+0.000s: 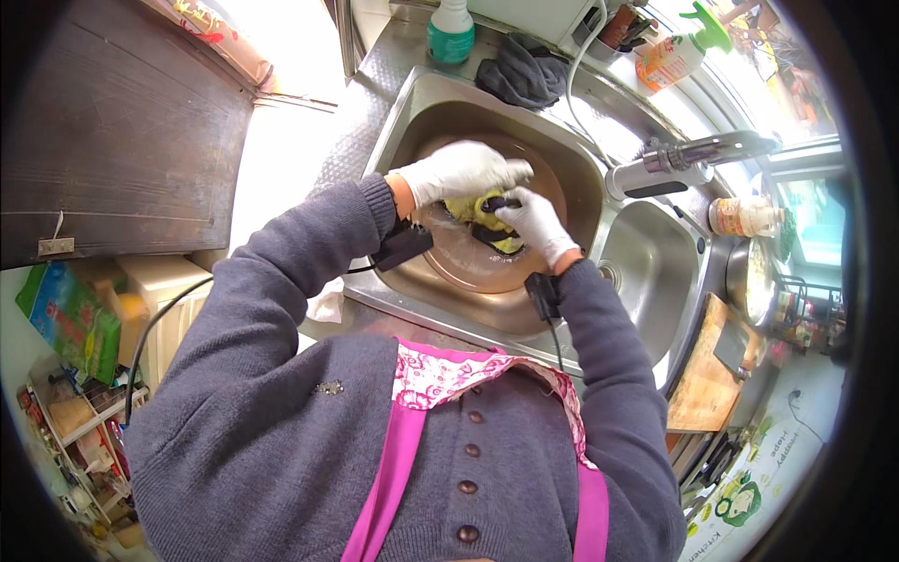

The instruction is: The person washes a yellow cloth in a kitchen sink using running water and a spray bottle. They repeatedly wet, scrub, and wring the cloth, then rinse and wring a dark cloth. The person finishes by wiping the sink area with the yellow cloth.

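In the larger basin of a steel double sink (403,144) sits a round brownish tub (456,270) that appears to hold water. A yellow-green and black item (461,209), its kind unclear, lies inside, partly hidden by my hands. My right hand (539,223), in a white glove, pinches a dark part of this item from the right. Above the item's far side is my left hand (460,171), also gloved in white. Its fingertips are blurred near the right hand, so its grip is unclear.
A faucet (660,175) leans beside the smaller sink basin (650,260). Behind the sink are a dark cloth (523,70) and a teal-and-white bottle (451,35). A cleaver (732,345) lies on a wooden cutting board (695,400) at right, near a pan (750,281).
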The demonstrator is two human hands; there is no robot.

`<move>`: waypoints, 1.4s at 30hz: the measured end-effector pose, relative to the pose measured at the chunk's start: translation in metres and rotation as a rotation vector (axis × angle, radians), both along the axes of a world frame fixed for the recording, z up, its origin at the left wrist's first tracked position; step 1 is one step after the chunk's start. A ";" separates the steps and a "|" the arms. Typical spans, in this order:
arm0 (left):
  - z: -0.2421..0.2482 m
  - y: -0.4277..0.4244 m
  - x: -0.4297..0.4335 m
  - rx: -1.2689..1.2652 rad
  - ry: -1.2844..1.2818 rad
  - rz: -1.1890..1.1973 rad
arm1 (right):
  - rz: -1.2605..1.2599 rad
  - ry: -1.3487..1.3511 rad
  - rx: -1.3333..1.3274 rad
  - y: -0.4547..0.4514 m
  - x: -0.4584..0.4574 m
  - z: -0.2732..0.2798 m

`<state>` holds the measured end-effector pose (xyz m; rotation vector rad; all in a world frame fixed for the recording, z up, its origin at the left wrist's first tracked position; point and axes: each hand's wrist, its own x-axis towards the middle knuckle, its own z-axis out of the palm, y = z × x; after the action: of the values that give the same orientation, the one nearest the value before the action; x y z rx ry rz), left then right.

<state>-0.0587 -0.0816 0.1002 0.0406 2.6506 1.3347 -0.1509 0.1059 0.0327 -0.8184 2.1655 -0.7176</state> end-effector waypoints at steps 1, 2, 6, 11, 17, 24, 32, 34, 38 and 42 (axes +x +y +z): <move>-0.010 -0.013 -0.004 -0.162 0.105 0.033 | -0.048 -0.010 0.090 -0.003 -0.001 -0.025; -0.019 -0.022 -0.004 0.115 -0.026 0.222 | -0.299 -0.331 0.119 -0.002 0.003 -0.049; -0.044 -0.041 0.003 0.313 -0.354 0.382 | 0.270 0.118 0.211 0.004 0.026 -0.118; -0.067 -0.025 0.018 0.185 -0.146 0.250 | 0.218 0.338 0.279 0.014 -0.005 -0.107; -0.090 0.000 0.031 0.171 -0.133 0.035 | 0.327 0.156 -0.137 0.002 -0.017 0.051; -0.085 0.042 0.019 0.331 0.160 0.057 | 0.111 0.017 -0.467 -0.007 0.020 0.183; -0.055 0.045 0.032 0.874 0.200 0.723 | -0.673 -0.742 -0.779 0.046 0.009 0.101; -0.045 0.051 0.029 0.912 0.311 0.742 | -0.831 -0.842 -0.764 0.051 0.010 0.058; -0.028 0.080 0.020 1.110 0.363 0.744 | -0.651 -0.718 -0.730 0.031 0.026 -0.005; -0.017 0.094 0.024 1.354 0.210 0.680 | -0.711 -1.282 -0.889 0.015 0.035 -0.014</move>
<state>-0.0349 0.0128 0.0831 -0.5937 1.3411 3.1550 -0.1160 0.1209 0.0192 0.1808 0.8243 -1.9371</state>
